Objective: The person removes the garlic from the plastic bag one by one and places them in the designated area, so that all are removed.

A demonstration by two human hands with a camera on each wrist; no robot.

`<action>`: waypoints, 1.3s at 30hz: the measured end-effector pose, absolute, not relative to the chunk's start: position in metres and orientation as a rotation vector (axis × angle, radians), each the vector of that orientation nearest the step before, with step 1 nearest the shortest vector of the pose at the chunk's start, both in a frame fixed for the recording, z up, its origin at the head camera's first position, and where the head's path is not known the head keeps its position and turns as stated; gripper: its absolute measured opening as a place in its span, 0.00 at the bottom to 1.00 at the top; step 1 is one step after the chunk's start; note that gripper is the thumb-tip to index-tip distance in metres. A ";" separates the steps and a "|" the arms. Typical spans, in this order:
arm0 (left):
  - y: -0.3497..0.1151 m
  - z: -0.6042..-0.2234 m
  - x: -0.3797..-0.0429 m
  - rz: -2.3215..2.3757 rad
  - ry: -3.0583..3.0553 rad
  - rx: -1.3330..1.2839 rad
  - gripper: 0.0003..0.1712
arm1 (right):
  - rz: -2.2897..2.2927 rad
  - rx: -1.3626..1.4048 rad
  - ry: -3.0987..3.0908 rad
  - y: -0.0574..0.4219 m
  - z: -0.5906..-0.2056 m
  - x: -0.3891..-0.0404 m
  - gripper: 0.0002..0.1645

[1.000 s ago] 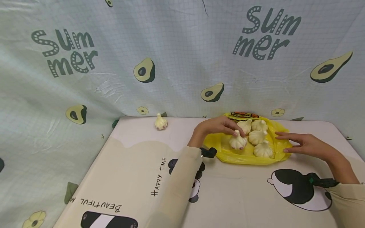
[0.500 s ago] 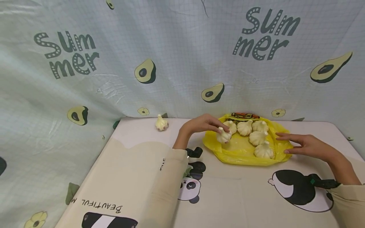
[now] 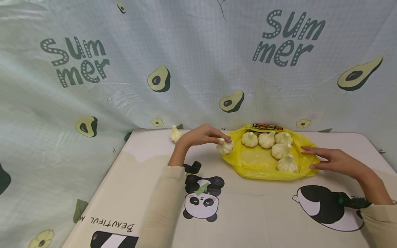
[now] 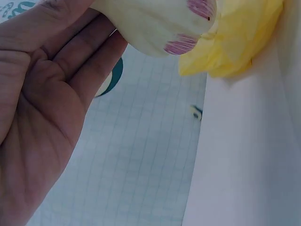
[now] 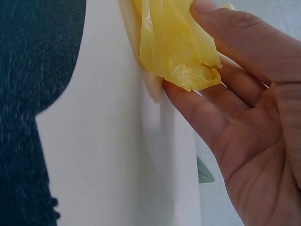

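My left hand [image 3: 201, 135] pinches a garlic bulb [image 3: 225, 146] by its upper part, just off the left edge of a yellow plastic bag [image 3: 258, 174]. In the left wrist view the bulb [image 4: 157, 23] shows purple streaks on its underside, with the thumb and fingers about it. Several pale garlic bulbs [image 3: 280, 151] lie on the opened bag, grouped toward its back and right. My right hand [image 3: 338, 161] rests at the bag's right edge, fingers fairly straight and thumb apart. The right wrist view has the crumpled bag edge [image 5: 181, 52] between that thumb and the fingers.
Another garlic bulb [image 3: 175, 134] stands alone at the table's back left, partly behind the left hand and wrist. The table [image 3: 248, 213] wears a printed panda cover. A fabric curtain [image 3: 192, 51] with avocado prints hangs along its back and left side.
My left hand has carried the garlic bulb leftward, from over the bag to beyond its left edge. Another bulb on the bag is now uncovered. The right hand has stayed almost still.
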State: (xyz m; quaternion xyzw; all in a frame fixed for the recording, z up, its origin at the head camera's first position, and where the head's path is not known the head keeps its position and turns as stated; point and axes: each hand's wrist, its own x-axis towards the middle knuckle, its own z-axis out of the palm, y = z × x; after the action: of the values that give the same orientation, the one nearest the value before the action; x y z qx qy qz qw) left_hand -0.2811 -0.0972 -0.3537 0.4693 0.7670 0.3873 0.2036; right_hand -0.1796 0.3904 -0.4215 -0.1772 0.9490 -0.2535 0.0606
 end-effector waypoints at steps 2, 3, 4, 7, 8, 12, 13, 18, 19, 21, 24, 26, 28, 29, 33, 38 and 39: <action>-0.105 -0.353 -0.280 1.079 2.170 1.291 0.16 | -0.767 -0.525 2.866 0.390 -0.421 -0.179 0.29; -0.109 -0.353 -0.279 1.079 2.179 1.285 0.16 | -0.764 -0.528 2.870 0.390 -0.421 -0.179 0.29; -0.112 -0.353 -0.278 1.077 2.190 1.284 0.16 | -0.760 -0.529 2.874 0.389 -0.421 -0.179 0.29; -0.122 -0.355 -0.276 1.087 2.205 1.277 0.16 | -0.730 -0.539 2.892 0.389 -0.420 -0.178 0.29; -0.125 -0.355 -0.275 1.089 2.211 1.274 0.16 | -0.721 -0.544 2.897 0.389 -0.419 -0.179 0.29; -0.135 -0.358 -0.273 1.104 2.243 1.257 0.16 | -0.694 -0.544 2.902 0.388 -0.417 -0.179 0.29; -0.138 -0.358 -0.272 1.105 2.255 1.254 0.15 | -0.695 -0.543 2.900 0.388 -0.417 -0.178 0.29; -0.148 -0.359 -0.270 1.088 2.292 1.250 0.15 | -0.713 -0.546 2.895 0.388 -0.416 -0.177 0.29; -0.150 -0.359 -0.269 1.084 2.296 1.243 0.15 | -0.713 -0.547 2.896 0.388 -0.416 -0.177 0.29; -0.154 -0.359 -0.268 1.077 2.307 1.226 0.15 | -0.710 -0.554 2.903 0.387 -0.416 -0.177 0.28; -0.160 -0.360 -0.268 1.090 2.316 1.188 0.15 | -0.700 -0.552 2.905 0.387 -0.415 -0.177 0.29; -0.164 -0.361 -0.269 1.103 2.317 1.178 0.15 | -0.691 -0.546 2.903 0.387 -0.415 -0.178 0.29; -0.167 -0.363 -0.271 1.113 2.307 1.180 0.15 | -0.692 -0.536 2.895 0.386 -0.414 -0.178 0.29; -0.169 -0.364 -0.272 1.117 2.300 1.180 0.15 | -0.694 -0.531 2.893 0.386 -0.414 -0.179 0.29; -0.177 -0.365 -0.277 1.110 2.294 1.143 0.15 | -0.698 -0.522 2.885 0.387 -0.415 -0.180 0.29; -0.189 -0.364 -0.289 1.084 2.316 1.026 0.15 | -0.716 -0.501 2.859 0.387 -0.415 -0.181 0.30; -0.191 -0.363 -0.292 1.083 2.315 1.005 0.15 | -0.721 -0.498 2.857 0.388 -0.415 -0.181 0.30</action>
State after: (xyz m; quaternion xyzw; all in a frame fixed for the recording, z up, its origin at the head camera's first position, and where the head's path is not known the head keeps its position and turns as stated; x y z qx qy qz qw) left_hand -0.2918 -0.1915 -0.3633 0.3590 0.8265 0.3866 0.1965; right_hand -0.1806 0.3876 -0.4149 -0.1663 0.9532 -0.2406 0.0767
